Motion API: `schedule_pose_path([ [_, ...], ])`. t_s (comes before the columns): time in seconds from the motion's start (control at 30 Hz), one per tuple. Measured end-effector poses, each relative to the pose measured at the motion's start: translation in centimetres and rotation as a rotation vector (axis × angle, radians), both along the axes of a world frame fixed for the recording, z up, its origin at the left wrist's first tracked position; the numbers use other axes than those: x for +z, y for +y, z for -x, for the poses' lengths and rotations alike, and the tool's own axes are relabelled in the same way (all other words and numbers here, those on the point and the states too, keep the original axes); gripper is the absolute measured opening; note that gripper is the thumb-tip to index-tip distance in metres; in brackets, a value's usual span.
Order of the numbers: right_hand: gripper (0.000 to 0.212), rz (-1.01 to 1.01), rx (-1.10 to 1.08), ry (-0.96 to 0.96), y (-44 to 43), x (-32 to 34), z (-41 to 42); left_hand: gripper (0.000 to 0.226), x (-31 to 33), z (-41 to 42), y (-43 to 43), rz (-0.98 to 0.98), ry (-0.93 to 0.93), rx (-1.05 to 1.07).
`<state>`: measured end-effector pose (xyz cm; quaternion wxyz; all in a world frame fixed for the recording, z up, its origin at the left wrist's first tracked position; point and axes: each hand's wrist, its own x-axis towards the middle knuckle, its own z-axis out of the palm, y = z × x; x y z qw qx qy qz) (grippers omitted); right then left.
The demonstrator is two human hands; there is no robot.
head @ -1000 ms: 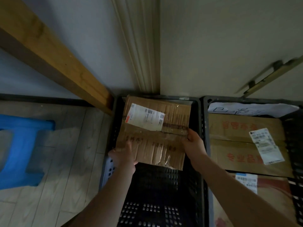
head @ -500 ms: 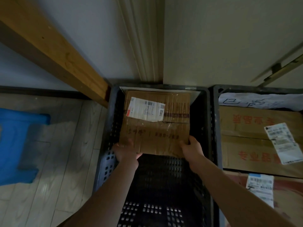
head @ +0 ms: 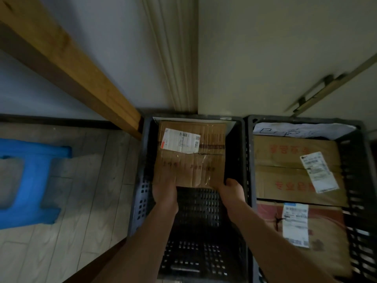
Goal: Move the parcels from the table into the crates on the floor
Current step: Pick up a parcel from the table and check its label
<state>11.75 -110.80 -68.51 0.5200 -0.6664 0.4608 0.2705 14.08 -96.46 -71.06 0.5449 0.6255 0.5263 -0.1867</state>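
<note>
A flat brown cardboard parcel (head: pixel 191 158) with a white shipping label lies in the far half of the dark slotted crate (head: pixel 142 180) on the floor. My left hand (head: pixel 164 188) grips the parcel's near left corner. My right hand (head: pixel 231 189) holds its near right corner, against the crate's right wall. The near half of the crate floor is bare.
A second dark crate (head: pixel 359 180) to the right holds two brown labelled boxes (head: pixel 285 170) and a white bag at its far end. A blue plastic stool (head: pixel 30 180) stands on the wooden floor at left. A wooden beam (head: pixel 71 64) slants down to the crate's far left corner.
Both hands have lowered the parcel from above the crate rim down into the crate's far end. The view has shifted slightly down and left.
</note>
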Motion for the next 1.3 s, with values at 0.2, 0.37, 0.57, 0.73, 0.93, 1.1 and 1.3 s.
schedule_pose_path([
  [0.2, 0.045, -0.013, -0.059, -0.041, 0.4, 8.9, 1.4, 0.049, 7.4, 2.4, -2.0, -0.053, -0.084, -0.298],
  [0.37, 0.045, 0.007, -0.121, -0.110, 0.0, 16.9, 2.7, 0.056, 15.7, 4.2, -3.1, 0.035, -0.149, -0.286],
  [0.57, 0.053, -0.113, -0.196, -0.169, -0.4, 25.6, 6.5, 0.047, 25.8, 8.0, -2.6, 0.144, -0.210, -0.292],
  [0.73, 0.044, -0.165, -0.130, -0.275, -0.3, 32.0, 9.9, 0.041, 32.9, 11.1, -1.6, 0.275, -0.253, -0.389],
  [0.93, 0.043, -0.170, -0.064, -0.439, 0.5, 41.0, 13.6, 0.051, 41.5, 15.2, 0.9, 0.302, -0.367, -0.409],
  [1.1, 0.038, -0.159, 0.006, -0.565, 2.4, 48.0, 16.5, 0.071, 49.0, 18.3, 4.3, 0.298, -0.418, -0.381],
  [1.3, 0.046, -0.164, 0.093, -0.685, 6.1, 54.8, 17.6, 0.053, 55.6, 20.0, 10.5, 0.246, -0.527, -0.329],
])
